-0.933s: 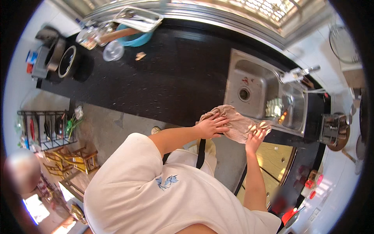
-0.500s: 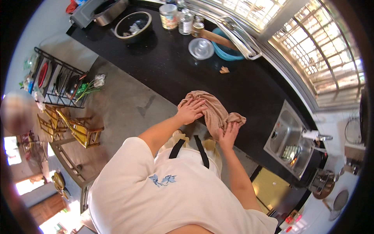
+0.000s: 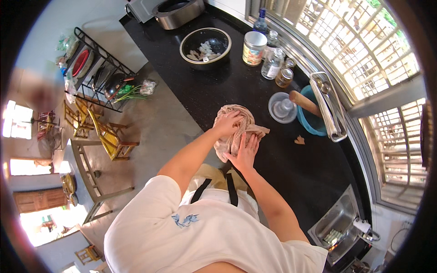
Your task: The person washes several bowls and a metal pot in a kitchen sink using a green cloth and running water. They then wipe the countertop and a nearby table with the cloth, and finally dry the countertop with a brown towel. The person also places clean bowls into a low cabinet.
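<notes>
A pinkish-brown cloth [image 3: 223,148] lies bunched and folded at the near edge of the black countertop [image 3: 291,164]. My left hand [image 3: 227,123] is closed over its upper left part, fingertips pressed into the folds. Just right of it and nearer to me, my right hand [image 3: 245,152] rests on the cloth with fingers stretched out and thumb spread. The hands almost meet. A loose cloth end sticks out to the right beyond my right fingers. Its underside is hidden.
A dark bowl [image 3: 205,63] with white pieces stands farther back. To the right are a tin can [image 3: 253,50], glass jars [image 3: 272,64], a clear plastic bowl [image 3: 278,107], a blue basin [image 3: 308,120] with a wooden rolling pin [image 3: 304,103], a brown scrap [image 3: 299,140] and a sink [image 3: 348,207].
The cloth, stretched between my hands before, is now bunched together. My right hand has come in toward my left. The whole view has turned, bringing the dark bowl closer to the middle.
</notes>
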